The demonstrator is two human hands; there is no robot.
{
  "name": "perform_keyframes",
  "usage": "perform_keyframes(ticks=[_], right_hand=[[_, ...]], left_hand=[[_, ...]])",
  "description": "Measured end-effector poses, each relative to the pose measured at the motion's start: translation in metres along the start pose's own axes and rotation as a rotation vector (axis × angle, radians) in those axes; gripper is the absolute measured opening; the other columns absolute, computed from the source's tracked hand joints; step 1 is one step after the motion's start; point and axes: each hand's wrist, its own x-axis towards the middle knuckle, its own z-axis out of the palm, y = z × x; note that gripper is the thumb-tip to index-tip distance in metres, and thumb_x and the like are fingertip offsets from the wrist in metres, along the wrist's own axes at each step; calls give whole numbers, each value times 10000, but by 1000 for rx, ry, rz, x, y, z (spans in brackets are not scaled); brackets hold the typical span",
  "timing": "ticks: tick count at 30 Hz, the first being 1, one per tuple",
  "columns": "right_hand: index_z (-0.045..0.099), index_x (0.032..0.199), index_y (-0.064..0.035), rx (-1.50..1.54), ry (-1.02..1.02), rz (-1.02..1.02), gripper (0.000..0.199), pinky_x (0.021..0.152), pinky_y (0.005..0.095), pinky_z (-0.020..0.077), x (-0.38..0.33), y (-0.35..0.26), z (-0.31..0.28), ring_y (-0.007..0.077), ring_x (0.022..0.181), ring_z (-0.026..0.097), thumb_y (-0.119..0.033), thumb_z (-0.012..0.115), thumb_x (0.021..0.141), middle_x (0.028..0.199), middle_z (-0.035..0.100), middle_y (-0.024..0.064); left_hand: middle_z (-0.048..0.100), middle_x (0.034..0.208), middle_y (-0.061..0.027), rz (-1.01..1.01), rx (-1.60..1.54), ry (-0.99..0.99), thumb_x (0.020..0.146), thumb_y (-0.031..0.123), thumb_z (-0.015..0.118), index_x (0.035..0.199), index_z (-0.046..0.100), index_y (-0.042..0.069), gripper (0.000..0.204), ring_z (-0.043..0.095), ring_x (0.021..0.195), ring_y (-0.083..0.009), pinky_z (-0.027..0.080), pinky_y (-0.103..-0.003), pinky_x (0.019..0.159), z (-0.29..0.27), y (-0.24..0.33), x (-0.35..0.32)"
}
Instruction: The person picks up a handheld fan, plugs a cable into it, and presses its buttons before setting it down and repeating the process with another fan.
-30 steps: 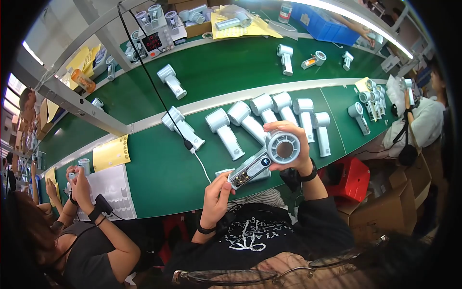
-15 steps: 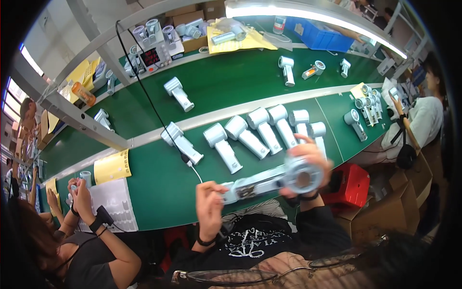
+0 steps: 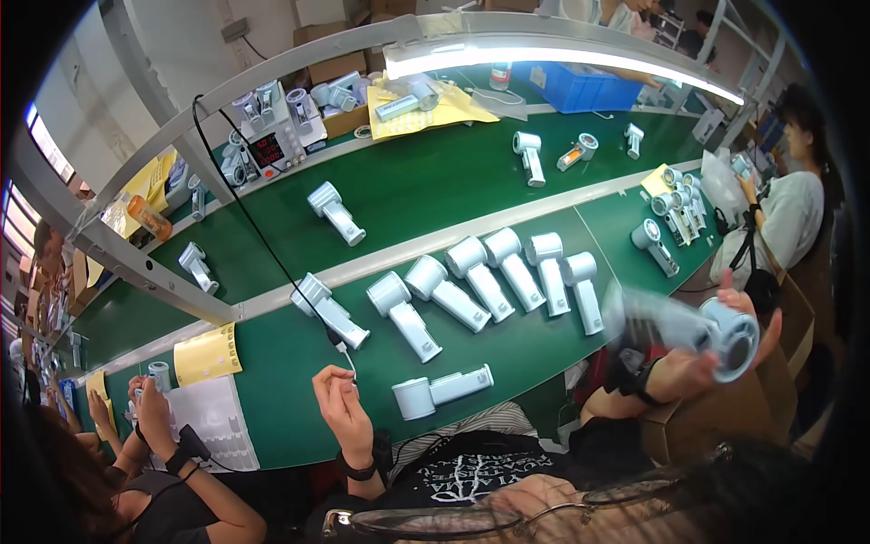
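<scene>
My right hand (image 3: 689,367), reaching out to the right past the table edge, grips a light blue handheld fan (image 3: 732,335) by its round head. Motion smears the fan's handle. My left hand (image 3: 344,412) is closed at the near table edge, its fingertips pinching the end of a short white cable (image 3: 350,363) that hangs from a black cord. Just right of that hand, another handheld fan (image 3: 417,399) lies on its side on the green table. Beyond it a row of similar fans (image 3: 471,263) rests, handles pointing toward me.
A person at the left works beside a white tray sheet (image 3: 213,412) and yellow card (image 3: 207,354). Another person sits at the right near a cluster of fans (image 3: 680,204). Cardboard boxes (image 3: 707,417) stand below right. A metal frame post (image 3: 149,263) rises at left; a lamp (image 3: 562,62) hangs overhead.
My right hand has carried the fan from in front of me out to the right. My left hand has come off its handle and moved left. A fan lying near me now shows.
</scene>
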Motion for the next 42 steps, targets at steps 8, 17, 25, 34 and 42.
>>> perform_keyframes(ticks=[8, 17, 25, 34, 42], right_hand=[[136, 1462, -21, -195, 21, -4, 989, 1023, 572, 333, 1, -5, -21, 267, 878, 497, -467, 672, 760, 979, 513, 177], [399, 1168, 19, -516, -340, 606, 641, 796, 328, 517, 4, 247, 46, 233, 962, 625, -283, 774, 745, 1032, 611, 175], [510, 1133, 44, -1044, -976, 890, 755, 884, 444, 465, -53, 472, 76, 315, 1029, 582, -483, 787, 669, 1136, 577, 209], [624, 1127, -54, -1005, -1583, 748, 546, 987, 740, 170, -143, 467, 174, 369, 1323, 272, -430, 704, 738, 1382, 371, 188], [495, 1205, -23, -891, -1602, 726, 547, 868, 393, 479, -79, 362, 195, 341, 1137, 516, -235, 705, 747, 1246, 525, 209]], left_hand=[[492, 990, -83, -92, -31, 6, 959, 52, 427, 851, 537, -80, 203, 440, 642, -103, 359, -233, 531, 5, 3, -10], [518, 957, -83, -55, 3, -9, 977, 92, 405, 833, 547, -76, 263, 407, 597, -83, 337, -225, 529, 1, 10, -10], [538, 976, -95, -13, -7, -45, 969, 82, 419, 837, 552, -81, 248, 443, 609, -88, 364, -226, 535, -6, 7, -13], [545, 978, -99, -66, -36, -14, 964, 71, 423, 829, 546, -84, 239, 445, 611, -90, 368, -229, 532, -20, 4, -11], [566, 934, -111, -41, -39, -15, 961, 65, 426, 800, 529, -76, 238, 470, 612, -117, 381, -244, 535, -26, 9, -19]])
